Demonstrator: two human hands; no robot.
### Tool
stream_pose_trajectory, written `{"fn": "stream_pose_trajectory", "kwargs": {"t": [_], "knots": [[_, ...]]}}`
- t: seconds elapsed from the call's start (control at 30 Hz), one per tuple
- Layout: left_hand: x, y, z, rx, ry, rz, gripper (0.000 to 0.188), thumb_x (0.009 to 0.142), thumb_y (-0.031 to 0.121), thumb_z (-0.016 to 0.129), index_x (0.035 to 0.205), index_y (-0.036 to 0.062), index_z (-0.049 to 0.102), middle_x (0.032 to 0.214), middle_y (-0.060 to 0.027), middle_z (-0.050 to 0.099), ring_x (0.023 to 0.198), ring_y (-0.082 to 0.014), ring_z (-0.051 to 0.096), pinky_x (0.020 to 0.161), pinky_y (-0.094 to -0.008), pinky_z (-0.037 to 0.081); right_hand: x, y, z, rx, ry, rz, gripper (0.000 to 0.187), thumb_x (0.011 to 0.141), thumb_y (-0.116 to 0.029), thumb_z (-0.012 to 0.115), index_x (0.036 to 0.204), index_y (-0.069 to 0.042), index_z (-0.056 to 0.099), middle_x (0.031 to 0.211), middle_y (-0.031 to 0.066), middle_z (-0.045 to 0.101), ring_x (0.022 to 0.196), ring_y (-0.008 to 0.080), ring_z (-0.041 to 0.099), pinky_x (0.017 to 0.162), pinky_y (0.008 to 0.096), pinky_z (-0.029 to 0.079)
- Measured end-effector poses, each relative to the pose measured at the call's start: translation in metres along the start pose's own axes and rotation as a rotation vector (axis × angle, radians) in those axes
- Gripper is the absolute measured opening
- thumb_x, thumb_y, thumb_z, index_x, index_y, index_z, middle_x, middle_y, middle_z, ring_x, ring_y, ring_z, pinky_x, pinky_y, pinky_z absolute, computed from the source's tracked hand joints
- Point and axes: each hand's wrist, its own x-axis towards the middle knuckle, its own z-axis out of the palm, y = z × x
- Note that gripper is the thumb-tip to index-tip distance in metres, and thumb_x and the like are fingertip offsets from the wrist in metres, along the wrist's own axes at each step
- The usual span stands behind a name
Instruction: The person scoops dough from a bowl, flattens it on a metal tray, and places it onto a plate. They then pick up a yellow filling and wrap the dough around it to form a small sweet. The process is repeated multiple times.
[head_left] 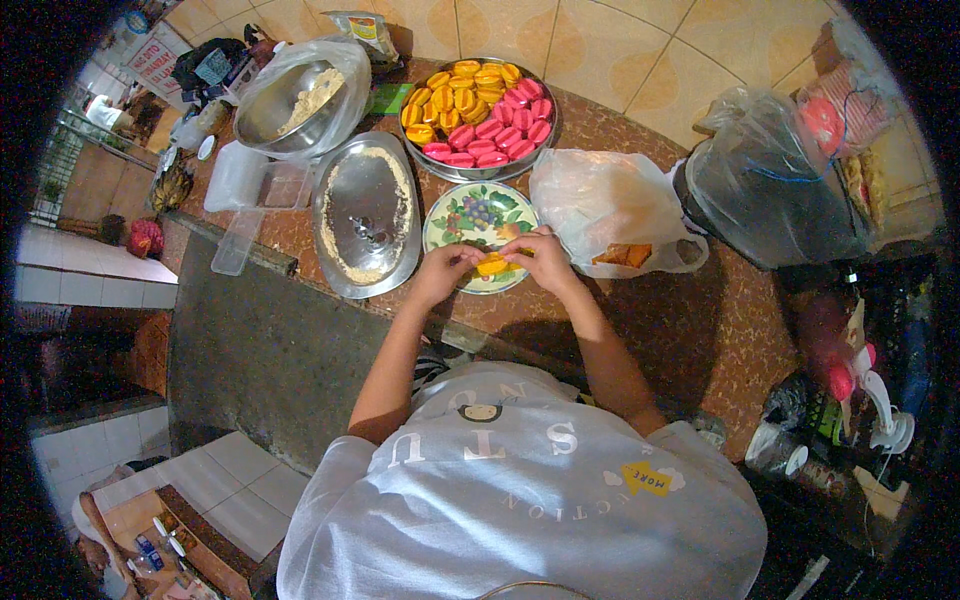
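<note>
Between the left hand [440, 272] and right hand [545, 258] sits a soft, matt orange piece [491, 265]. Under them, a glossy glazed plate [462, 222] with painted fruit. Left of the left hand, a shiny metal tray [368, 205] dusted with matt crumbs. Right of the right hand, a thin, crinkled translucent plastic bag [610, 200]. The counter [690, 330] beneath looks like polished speckled stone.

We see bare counter [640, 330] right of the fruit-patterned plate [478, 215]; the steel platter [366, 213] (left) and white bag [610, 205] hem it.
</note>
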Motion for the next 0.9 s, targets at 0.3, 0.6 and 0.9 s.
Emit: {"fn": "stream_pose_trajectory", "kwargs": {"t": [0.3,0.6,0.9], "knots": [[-0.002,0.014,0.003,0.306,0.086,0.110,0.018,0.085,0.017,0.069,0.098,0.0039,0.071,0.094,-0.0125,0.069,0.089,-0.0263,0.065,0.085,-0.0346,0.050,-0.003,-0.005,0.001,-0.087,0.034,-0.046,0.010,0.078,-0.022,0.074,0.087,-0.017,0.075,0.091,0.0040,0.069,0.092,0.0254,0.052,0.089,0.0374,0.039],[-0.004,0.027,0.024,0.703,0.232,0.417,0.015,0.074,0.013,0.073,0.087,0.0062,0.072,0.086,-0.0118,0.063,0.088,-0.0322,0.058,0.084,-0.0443,0.047,-0.003,-0.017,-0.001,-0.078,0.048,-0.058,0.012,0.077,-0.022,0.075,0.087,-0.017,0.074,0.097,0.0004,0.067,0.095,0.0242,0.051,0.090,0.0394,0.039],[-0.005,0.020,0.027,0.702,0.247,0.420,0.012,0.074,0.011,0.073,0.085,0.0057,0.072,0.084,-0.0098,0.067,0.086,-0.0295,0.059,0.084,-0.0419,0.047,-0.008,-0.040,0.000,-0.319,0.113,-0.196,0.009,0.075,-0.022,0.073,0.082,-0.017,0.073,0.094,-0.0031,0.058,0.105,0.0235,0.049,0.099,0.0477,0.028]]}}
